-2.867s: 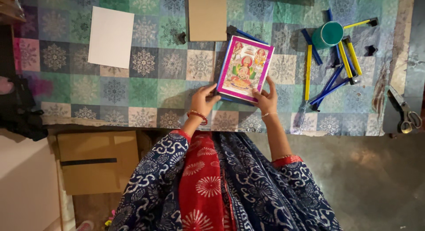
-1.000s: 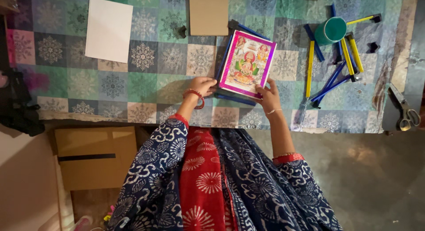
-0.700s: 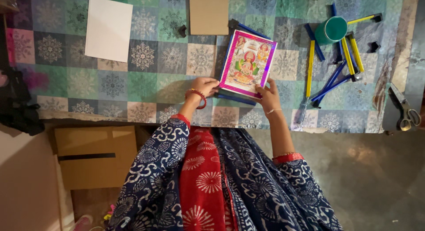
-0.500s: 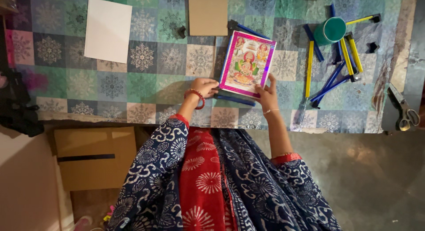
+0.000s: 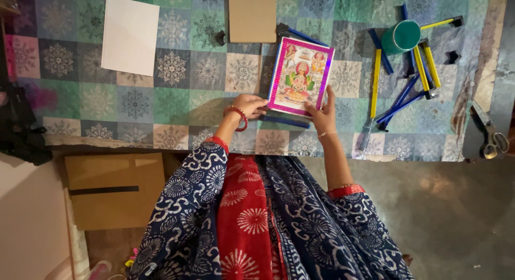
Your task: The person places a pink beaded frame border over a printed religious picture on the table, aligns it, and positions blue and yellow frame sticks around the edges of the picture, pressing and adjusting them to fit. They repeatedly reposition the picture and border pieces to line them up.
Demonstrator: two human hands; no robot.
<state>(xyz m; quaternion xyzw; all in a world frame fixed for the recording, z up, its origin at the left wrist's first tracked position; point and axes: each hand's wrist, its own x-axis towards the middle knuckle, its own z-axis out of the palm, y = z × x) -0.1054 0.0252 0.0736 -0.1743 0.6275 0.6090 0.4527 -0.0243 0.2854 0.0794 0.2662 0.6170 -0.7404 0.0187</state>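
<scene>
On the patchwork-covered worktop [image 5: 177,105], our left hand [image 5: 251,104] and right hand [image 5: 322,112] pinch the pink-bordered picture card's [image 5: 301,76] lower edge, fingers spread.

Pink-bordered picture card [image 5: 300,76], many-coloured figures inside. Bench cloth [image 5: 188,92]: green, teal, pink and beige squares with snowflake motifs. White sheet [image 5: 130,34]. Plain brown board [image 5: 252,14]. Teal cup [image 5: 401,36]. Yellow and blue sticks [image 5: 399,79]. Red bangle [image 5: 240,116]. Navy white-printed sleeve [image 5: 193,178], red scarf [image 5: 247,221].
</scene>
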